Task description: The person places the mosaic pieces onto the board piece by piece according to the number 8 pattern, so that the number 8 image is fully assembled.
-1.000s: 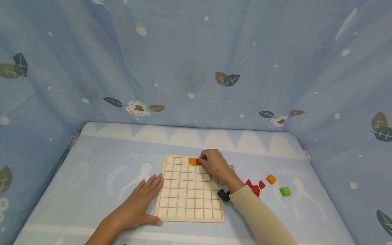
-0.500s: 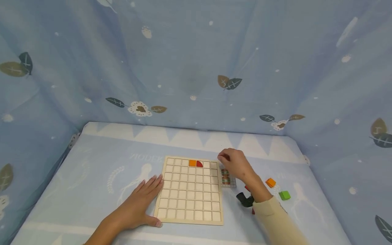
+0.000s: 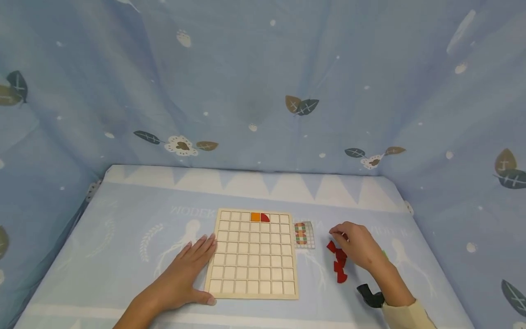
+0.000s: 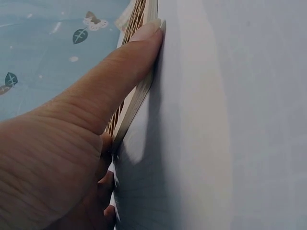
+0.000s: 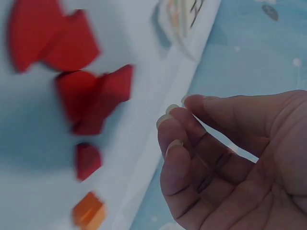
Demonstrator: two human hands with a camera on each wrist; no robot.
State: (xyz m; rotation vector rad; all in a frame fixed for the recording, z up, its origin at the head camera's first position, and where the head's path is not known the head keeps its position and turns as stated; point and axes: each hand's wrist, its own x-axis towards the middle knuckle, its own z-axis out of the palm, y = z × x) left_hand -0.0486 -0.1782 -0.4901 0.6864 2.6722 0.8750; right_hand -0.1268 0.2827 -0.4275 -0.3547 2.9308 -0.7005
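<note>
My left hand (image 3: 178,276) rests along the left side of a wooden grid board (image 3: 243,260), fingers straight and thumb by the near corner; the left wrist view shows the thumb against the board's edge. In the board's far row sit an orange square tile (image 3: 255,217) and, right beside it, a red quarter-circle tile (image 3: 265,218). My right hand (image 3: 358,245) hovers by several loose red quarter-circle tiles (image 3: 340,256), fingers loosely bent. Nothing shows between its fingertips in the right wrist view, where red tiles (image 5: 74,45) and an orange block (image 5: 89,211) lie beyond.
A small card (image 3: 304,235) with a coloured grid pattern lies against the board's right side. A bit of a green block (image 3: 384,253) peeks out behind the right hand. A black device (image 3: 371,297) is at the right wrist. Patterned cloth (image 3: 255,91) hangs behind the table.
My right hand has left the red tile in the board's far row and moved right, past the card, to the loose red tiles. The left hand stays in place.
</note>
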